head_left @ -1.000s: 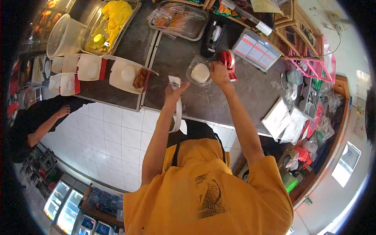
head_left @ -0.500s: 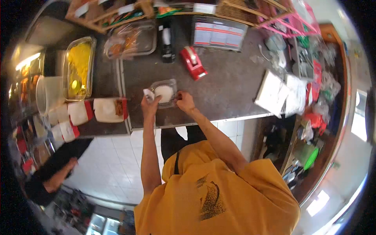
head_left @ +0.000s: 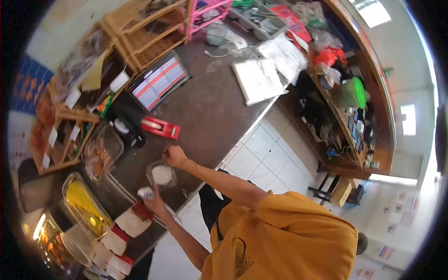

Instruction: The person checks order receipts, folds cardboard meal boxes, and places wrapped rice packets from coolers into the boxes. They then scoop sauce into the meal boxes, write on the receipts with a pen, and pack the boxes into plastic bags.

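Observation:
A small clear plastic container [head_left: 169,183] with a round white mass [head_left: 162,175] inside sits on the dark counter between my hands. My left hand [head_left: 155,202] is closed on a small white object [head_left: 145,192] at the container's near left; its kind is unclear. My right hand [head_left: 173,155] is curled with fingers together just beyond the container's far edge, and whatever it may pinch is hidden. Close past that hand lies a red tape dispenser [head_left: 161,127].
Red-and-white paper food boxes [head_left: 134,221] and a tray of yellow food [head_left: 84,205] stand left. A framed sheet [head_left: 158,80], wicker racks [head_left: 144,42] and a dark bottle [head_left: 127,126] line the back. White sheets [head_left: 259,80] lie right, near the counter edge.
The view has swung to the right, so the counter appears tilted. My right hand has moved from the container's side toward the tape dispenser. My left hand still holds the white object.

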`<state>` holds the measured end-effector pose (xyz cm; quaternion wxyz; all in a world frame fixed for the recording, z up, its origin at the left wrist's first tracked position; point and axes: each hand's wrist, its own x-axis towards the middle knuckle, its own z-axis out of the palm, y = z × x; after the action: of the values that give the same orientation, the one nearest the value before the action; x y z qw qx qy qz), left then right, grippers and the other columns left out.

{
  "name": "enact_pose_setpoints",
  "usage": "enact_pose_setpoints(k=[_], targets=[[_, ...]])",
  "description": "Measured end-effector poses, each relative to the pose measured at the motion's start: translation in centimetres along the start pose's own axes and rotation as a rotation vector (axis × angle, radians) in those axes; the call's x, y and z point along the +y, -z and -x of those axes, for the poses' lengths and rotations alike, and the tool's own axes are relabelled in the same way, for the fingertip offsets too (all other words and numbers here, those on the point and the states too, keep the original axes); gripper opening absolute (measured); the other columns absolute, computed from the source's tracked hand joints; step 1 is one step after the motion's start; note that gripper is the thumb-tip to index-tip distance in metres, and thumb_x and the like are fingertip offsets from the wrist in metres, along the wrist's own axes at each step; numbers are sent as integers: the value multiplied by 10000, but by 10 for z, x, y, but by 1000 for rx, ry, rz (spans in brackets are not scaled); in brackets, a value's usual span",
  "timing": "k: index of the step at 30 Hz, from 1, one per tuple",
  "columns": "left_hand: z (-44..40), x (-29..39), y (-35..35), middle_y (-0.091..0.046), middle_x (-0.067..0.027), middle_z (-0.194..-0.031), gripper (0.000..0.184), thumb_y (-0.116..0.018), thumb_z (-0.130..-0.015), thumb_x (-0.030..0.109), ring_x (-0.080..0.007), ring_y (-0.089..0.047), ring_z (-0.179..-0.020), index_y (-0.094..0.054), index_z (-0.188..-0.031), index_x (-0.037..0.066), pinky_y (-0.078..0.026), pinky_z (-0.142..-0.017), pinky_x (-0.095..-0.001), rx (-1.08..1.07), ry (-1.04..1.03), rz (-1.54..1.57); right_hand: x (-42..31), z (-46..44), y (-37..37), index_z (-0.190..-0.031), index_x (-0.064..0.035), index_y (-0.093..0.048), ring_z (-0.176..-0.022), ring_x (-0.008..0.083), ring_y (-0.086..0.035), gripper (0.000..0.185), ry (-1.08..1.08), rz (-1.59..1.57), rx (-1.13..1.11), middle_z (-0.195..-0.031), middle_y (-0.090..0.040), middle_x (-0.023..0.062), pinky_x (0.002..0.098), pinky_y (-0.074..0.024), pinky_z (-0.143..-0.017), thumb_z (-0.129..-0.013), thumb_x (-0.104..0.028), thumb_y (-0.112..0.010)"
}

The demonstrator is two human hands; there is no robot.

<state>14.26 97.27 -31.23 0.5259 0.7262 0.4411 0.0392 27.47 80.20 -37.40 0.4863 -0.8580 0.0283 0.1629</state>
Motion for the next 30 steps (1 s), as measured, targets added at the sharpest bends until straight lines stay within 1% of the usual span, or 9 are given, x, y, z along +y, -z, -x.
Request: enact_pose_setpoints(k=[1, 3, 7, 12, 16, 20, 23, 26, 30], targets=[[-14, -40, 13, -634, -127, -1201, 605, -813, -835, 233, -194, -588, -1045, -555, -1318, -24, -475, -891, -362, -65, -209, 201, -10, 6, 17, -1105, -1, -662, -937, 356, -692, 352, -28, -7, 36, -968, -698, 231, 422, -548, -807, -831, -214, -715], [67, 82, 6, -623, -102, -1238, 641, -754, -877, 376, -172, -554, -1036, -525, -1367, 31, -471, -827, -348, -123, 2, 377, -52, 49, 87, -1226, 2, -588, -1009, 278, -667, 492, 250, -143, -24, -1074, -683, 186, 399, -524, -851, -842, -255, -757], [110, 169, -64, -628, -56, -1162, 749, -695, -866, 555, -141, -516, -923, -474, -1406, 87, -434, -724, -313, -536, -32, 728, -72, 122, 190, -1197, 0, -618, -968, 122, -587, 472, 279, -598, -807, -1036, -656, 63, 328, -508, -821, -833, -240, -801], [88, 206, -224, -603, -93, -1179, 657, -682, -906, 492, -183, -544, -995, -489, -1369, 68, -469, -827, -370, -557, 39, 713, 18, 103, 285, -1062, 15, -700, -775, 119, -621, 296, -211, -513, -473, -812, -671, -3, 301, -508, -686, -901, -231, -737], [99, 140, -318, -547, -192, -1299, 518, -676, -928, 320, -313, -499, -1228, -539, -1315, 4, -388, -1020, -508, -31, -348, 316, 119, 6, 308, -1036, 4, -701, -776, 256, -682, 434, -86, -59, -234, -811, -691, 178, 388, -531, -719, -904, -408, -667], [106, 89, -357, -508, -189, -1391, 507, -653, -916, 298, -358, -456, -1306, -547, -1326, 20, -320, -1073, -547, -138, -921, -438, 118, -43, 349, -968, -55, -733, -840, 383, -685, 375, 23, 325, -351, -865, -694, 228, 479, -539, -772, -850, -405, -671], [124, 99, -363, -504, -158, -1421, 510, -632, -918, 303, -368, -440, -1335, -542, -1338, 28, -305, -1087, -549, -199, -912, -810, 173, -108, 399, -859, -23, -713, -849, 400, -672, 255, -10, 448, -168, -870, -687, 218, 476, -548, -772, -813, -266, -649], [113, 95, -360, -504, -138, -1429, 513, -632, -919, 326, -362, -441, -1342, -547, -1333, 35, -311, -1084, -544, -152, -846, -794, 188, -175, 528, -822, -55, -656, -719, 358, -675, 154, -89, 701, 514, -788, -668, 182, 485, -517, -584, -871, -170, -566], [101, 69, -353, -494, -142, -1433, 610, -714, -847, 381, -365, -449, -1327, -545, -1325, 41, -308, -1085, -549, -86, -767, -565, 276, -230, 587, -809, -80, -712, -834, 363, -698, 164, 43, 981, 373, -894, -712, 181, 481, -557, -736, -833, -194, -598]])
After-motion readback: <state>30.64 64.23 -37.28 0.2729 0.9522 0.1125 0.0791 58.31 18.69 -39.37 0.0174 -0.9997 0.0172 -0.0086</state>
